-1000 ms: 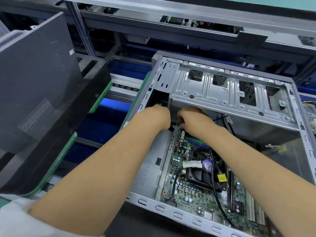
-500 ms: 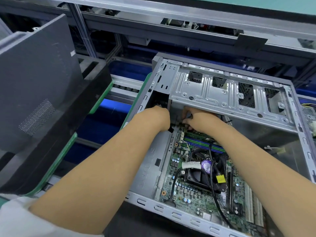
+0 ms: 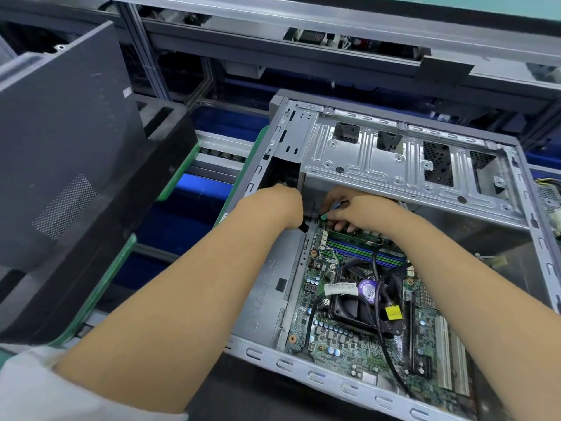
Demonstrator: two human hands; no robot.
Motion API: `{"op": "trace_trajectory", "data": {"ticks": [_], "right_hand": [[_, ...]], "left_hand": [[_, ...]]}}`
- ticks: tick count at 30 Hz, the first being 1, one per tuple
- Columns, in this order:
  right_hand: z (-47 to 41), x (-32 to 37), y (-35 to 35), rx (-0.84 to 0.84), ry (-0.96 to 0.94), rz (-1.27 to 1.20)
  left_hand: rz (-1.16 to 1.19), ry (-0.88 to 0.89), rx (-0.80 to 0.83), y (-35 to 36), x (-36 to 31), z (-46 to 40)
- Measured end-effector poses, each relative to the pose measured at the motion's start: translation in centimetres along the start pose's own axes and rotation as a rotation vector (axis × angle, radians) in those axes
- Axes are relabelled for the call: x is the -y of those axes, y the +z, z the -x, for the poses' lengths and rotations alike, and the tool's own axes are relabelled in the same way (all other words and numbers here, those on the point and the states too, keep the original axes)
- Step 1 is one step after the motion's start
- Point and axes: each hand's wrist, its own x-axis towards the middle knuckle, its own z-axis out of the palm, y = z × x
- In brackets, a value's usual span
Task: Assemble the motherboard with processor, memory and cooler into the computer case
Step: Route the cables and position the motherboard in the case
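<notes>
The motherboard already lies flat inside the open computer case, with its cooler and memory sticks fitted, nearer the body than both hands. The left hand reaches into the dark bay at the case's far left corner; its fingers are hidden behind the metal, so whether it grips anything cannot be told. Just beside it, the right hand has its fingers curled down at the board's far edge, under the drive cage, and seems to pinch a small green-tipped connector with a dark lead, though the view there is too cramped to be sure.

The board is likely stiff but fragile: thin, studded with small capacitors and pins, best held by its bare edges or steadied by the cooler body, never by the components. The connector looks light and small, and should be gripped by its plastic shell, not the wires. The black cables crossing the fan are soft and would snag easily.

Writing: embossed letters run along the case floor just below the left forearm, too distorted to read. The fan hub carries a round purple sticker and a white label beside it; their print is too small. A yellow tag on a cable is likewise unreadable.
</notes>
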Motion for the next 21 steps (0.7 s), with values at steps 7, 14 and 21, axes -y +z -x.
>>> {"op": "trace_trajectory", "data": {"ticks": [7, 14, 21], "right_hand": [[-1.0, -0.6, -0.1, 0.047, -0.006, -0.028], [-1.8, -0.8, 0.3, -0.021, 0.028, -0.162], [-2.4, -0.9, 0.9, -0.165, 0.004, 0.245]], "left_hand": [[0.039, 0.014, -0.001, 0.1, 0.0, -0.2], [0.062, 0.008, 0.005, 0.1, 0.1, -0.4], [0.041, 0.022, 0.019, 0.1, 0.2, -0.3]]}}
